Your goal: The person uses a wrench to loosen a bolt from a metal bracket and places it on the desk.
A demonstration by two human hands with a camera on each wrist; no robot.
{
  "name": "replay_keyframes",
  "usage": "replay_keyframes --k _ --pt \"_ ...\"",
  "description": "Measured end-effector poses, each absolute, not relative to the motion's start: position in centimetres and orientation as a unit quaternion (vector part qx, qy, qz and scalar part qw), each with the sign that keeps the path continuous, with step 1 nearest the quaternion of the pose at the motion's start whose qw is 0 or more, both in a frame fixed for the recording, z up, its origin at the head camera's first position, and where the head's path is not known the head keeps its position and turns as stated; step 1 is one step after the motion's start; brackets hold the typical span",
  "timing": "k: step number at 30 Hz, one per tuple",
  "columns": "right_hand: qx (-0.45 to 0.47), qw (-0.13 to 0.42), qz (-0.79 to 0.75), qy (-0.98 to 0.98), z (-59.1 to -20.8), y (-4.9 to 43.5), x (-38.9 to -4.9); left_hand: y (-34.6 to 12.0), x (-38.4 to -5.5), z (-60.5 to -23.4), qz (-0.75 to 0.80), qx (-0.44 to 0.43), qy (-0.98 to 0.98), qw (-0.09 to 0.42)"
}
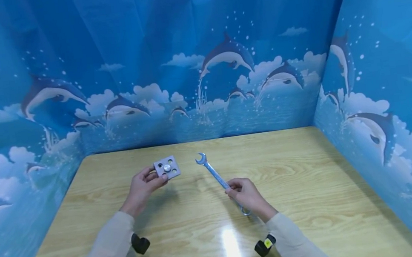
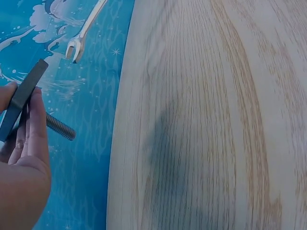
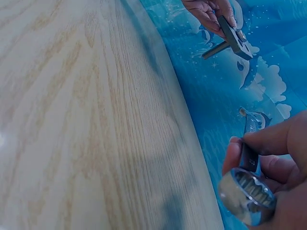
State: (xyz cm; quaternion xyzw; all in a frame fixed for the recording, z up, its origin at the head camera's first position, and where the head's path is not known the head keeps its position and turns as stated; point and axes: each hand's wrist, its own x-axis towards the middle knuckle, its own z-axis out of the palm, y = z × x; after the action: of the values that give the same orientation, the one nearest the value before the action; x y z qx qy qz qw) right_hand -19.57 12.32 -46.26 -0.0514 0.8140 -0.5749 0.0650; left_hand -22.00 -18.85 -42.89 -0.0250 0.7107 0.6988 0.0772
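My left hand pinches a square grey metal plate by its left edge, above the table. The plate has holes near its corners and a bolt through its middle. In the left wrist view the bolt's threaded shank sticks out past the fingers on the far side. My right hand grips a silver combination wrench along its handle. Its open-end jaw points up and left toward the plate, apart from it. The toothed ring end shows large beside the palm in the right wrist view.
A light wood-grain table lies under both hands. Blue curtains printed with dolphins and clouds stand along its back and sides. Small black devices sit at both wrists.
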Motion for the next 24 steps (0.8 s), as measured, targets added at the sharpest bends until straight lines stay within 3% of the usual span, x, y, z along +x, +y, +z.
replay_keyframes --k 12,24 --pt "-0.064 0.085 -0.577 0.81 -46.3 12.8 -19.2 -18.1 -22.1 -42.9 0.676 -0.027 0.733 0.075" --pt "-0.083 0.089 -0.596 0.794 -46.3 12.9 -19.0 -17.6 -22.0 -42.8 0.59 -0.052 0.806 0.001"
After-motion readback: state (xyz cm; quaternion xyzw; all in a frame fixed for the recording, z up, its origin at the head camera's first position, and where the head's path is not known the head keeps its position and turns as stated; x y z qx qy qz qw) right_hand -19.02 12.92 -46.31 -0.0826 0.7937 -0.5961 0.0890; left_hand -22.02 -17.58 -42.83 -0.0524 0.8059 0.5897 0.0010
